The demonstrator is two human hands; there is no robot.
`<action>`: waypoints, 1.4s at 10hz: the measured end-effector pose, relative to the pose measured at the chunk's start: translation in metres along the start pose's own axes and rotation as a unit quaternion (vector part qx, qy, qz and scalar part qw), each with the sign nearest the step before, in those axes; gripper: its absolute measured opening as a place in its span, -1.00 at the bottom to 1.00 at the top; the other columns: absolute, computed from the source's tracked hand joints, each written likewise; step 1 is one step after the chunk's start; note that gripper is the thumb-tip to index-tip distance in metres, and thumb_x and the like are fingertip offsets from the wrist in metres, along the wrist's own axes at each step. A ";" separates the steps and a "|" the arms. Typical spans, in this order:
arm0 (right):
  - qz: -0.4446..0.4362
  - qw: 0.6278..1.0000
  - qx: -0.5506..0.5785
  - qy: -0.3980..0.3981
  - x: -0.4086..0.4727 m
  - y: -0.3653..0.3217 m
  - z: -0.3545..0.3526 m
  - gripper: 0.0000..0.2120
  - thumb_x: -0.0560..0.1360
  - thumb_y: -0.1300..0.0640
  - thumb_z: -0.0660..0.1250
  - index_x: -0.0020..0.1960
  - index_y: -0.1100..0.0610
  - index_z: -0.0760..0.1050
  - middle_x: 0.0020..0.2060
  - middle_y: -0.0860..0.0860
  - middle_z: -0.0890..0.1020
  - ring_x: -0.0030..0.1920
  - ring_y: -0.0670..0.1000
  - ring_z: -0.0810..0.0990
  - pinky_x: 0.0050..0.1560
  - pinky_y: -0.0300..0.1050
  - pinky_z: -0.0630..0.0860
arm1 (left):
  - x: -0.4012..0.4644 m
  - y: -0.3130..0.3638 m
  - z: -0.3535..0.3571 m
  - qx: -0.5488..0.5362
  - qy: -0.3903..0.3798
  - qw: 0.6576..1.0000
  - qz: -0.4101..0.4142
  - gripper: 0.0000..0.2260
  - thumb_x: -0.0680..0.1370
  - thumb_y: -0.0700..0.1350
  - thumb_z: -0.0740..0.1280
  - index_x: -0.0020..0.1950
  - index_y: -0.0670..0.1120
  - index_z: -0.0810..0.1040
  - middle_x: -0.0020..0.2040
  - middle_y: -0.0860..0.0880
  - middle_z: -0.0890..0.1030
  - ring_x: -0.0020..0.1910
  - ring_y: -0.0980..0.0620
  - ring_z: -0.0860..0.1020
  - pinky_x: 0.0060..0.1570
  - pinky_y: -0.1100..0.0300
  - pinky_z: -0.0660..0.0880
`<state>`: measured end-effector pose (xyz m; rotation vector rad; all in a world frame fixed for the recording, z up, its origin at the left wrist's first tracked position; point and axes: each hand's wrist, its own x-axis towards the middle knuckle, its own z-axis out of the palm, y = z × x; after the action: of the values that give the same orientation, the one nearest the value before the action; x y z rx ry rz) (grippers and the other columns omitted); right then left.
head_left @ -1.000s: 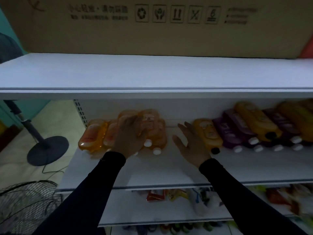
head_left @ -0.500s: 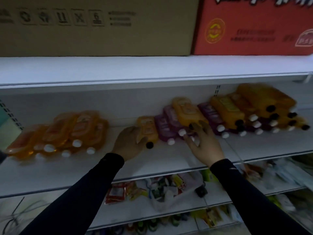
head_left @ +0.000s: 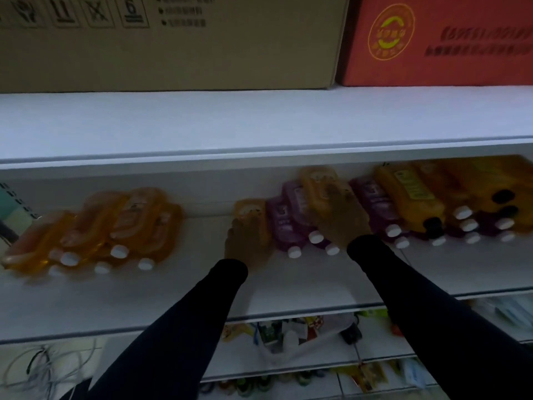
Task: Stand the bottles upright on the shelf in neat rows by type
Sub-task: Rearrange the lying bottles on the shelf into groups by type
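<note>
The left hand (head_left: 245,241) lies on the near end of a lone orange bottle (head_left: 250,210) that rests flat on the white shelf (head_left: 302,287), its fingers draped over the bottle's lower body; whether they curl round it or only press on it is too blurred to tell. The right hand (head_left: 339,217) lies across a taller orange bottle (head_left: 318,180) stacked on purple bottles (head_left: 284,223), and its grip likewise cannot be made out. Between the two hands the purple bottles lie on their sides, white caps (head_left: 315,237) pointing toward the person. Right of the right hand more bottles are heaped lying down: another purple one (head_left: 372,197), then big orange ones (head_left: 409,192) with yellow labels, some with black caps (head_left: 431,223), some with white. Well to the left of the left hand a separate heap of paler orange bottles (head_left: 127,223) lies flat, overlapping, all white-capped. The bottles look like smooth translucent plastic, flattish with rounded shoulders and small round screw caps; the shelf is plain, matt and white with a thin front lip. Both arms wear dark sleeves (head_left: 184,327). On the board above the hands stand a brown cardboard box (head_left: 173,53) with printed handling symbols and, just beside it, a red box (head_left: 432,41) with a round yellow emblem. Below the hands, lower shelves hold blurred packets (head_left: 288,330).
</note>
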<state>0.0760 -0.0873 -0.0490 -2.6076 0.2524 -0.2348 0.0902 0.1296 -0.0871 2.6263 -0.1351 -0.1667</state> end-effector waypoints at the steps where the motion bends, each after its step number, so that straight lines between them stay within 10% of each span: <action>1: 0.040 0.999 0.034 0.003 0.014 -0.003 0.005 -0.31 0.42 -0.30 0.33 0.41 0.04 0.32 0.28 0.08 0.48 0.20 0.16 0.51 -0.01 -0.14 0.35 | 0.010 0.001 0.007 -0.036 -0.001 0.999 -0.017 -0.26 0.47 0.12 0.36 0.55 0.05 0.08 0.43 -0.19 0.20 0.28 -0.28 0.36 0.28 -0.06 0.32; 3: 0.041 0.997 0.055 0.043 0.000 -0.006 -0.001 -0.30 0.35 -0.30 0.39 0.40 -0.02 0.36 0.27 0.03 0.52 0.24 0.09 0.52 0.19 -0.13 0.46 | 0.015 -0.014 0.005 -0.083 0.015 0.996 -0.009 -0.26 0.45 0.16 0.38 0.55 0.07 0.15 0.35 -0.26 0.34 0.22 -0.30 0.46 0.27 -0.06 0.39; 4: 0.009 0.994 0.076 0.078 -0.021 0.000 -0.011 -0.35 0.37 -0.20 0.43 0.36 0.05 0.42 0.23 0.01 0.58 0.19 0.05 0.55 -0.01 -0.49 0.26 | 0.007 -0.021 -0.007 -0.112 0.038 0.993 0.011 -0.38 0.46 0.04 0.44 0.48 -0.03 0.34 0.30 -0.25 0.50 0.25 -0.24 0.50 0.26 0.01 0.42; 6: 0.040 0.969 0.215 0.115 -0.087 0.033 -0.056 -0.26 0.29 -0.20 0.46 0.42 -0.06 0.38 0.30 -0.02 0.53 0.27 0.02 0.48 0.21 -0.03 0.48 | -0.034 0.003 -0.023 -0.128 0.157 0.977 0.069 -0.66 0.48 -0.06 0.42 0.25 -0.03 0.56 0.16 -0.15 0.64 0.10 -0.17 0.60 -0.02 0.13 0.46; 9: 0.028 0.955 0.186 0.230 -0.209 0.157 -0.166 -0.35 0.34 -0.13 0.51 0.38 -0.04 0.43 0.15 -0.02 0.44 0.01 -0.17 0.41 -0.09 -0.63 0.26 | -0.139 0.151 0.019 -0.236 0.175 0.940 0.176 -0.42 0.28 0.25 0.38 0.27 0.13 0.51 0.07 0.08 0.57 0.04 0.16 0.52 -0.03 0.32 0.41; 12: 0.134 0.933 0.131 0.308 -0.294 0.300 -0.252 -0.33 0.31 -0.07 0.54 0.37 -0.02 0.44 0.20 0.04 0.44 0.03 -0.18 0.38 0.01 -0.52 0.23 | -0.199 0.327 0.120 -0.239 0.079 0.919 0.305 -0.35 0.36 0.05 0.51 0.43 0.14 0.39 0.44 -0.07 0.33 0.36 0.00 0.35 0.20 0.25 0.31; 14: 0.209 0.912 0.077 0.344 -0.307 0.392 -0.290 -0.31 0.31 -0.12 0.53 0.39 -0.05 0.41 0.23 0.02 0.43 0.02 -0.22 0.33 -0.03 -0.48 0.26 | -0.173 0.425 0.194 -0.249 0.017 0.895 0.368 -0.34 0.34 0.03 0.52 0.41 0.18 0.40 0.44 -0.05 0.33 0.24 0.13 0.35 0.01 0.62 0.23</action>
<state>-0.3357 -0.4900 -0.0335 -2.1511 0.9736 -0.9680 -0.1363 -0.3106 -0.0306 1.9064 -0.9248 0.0998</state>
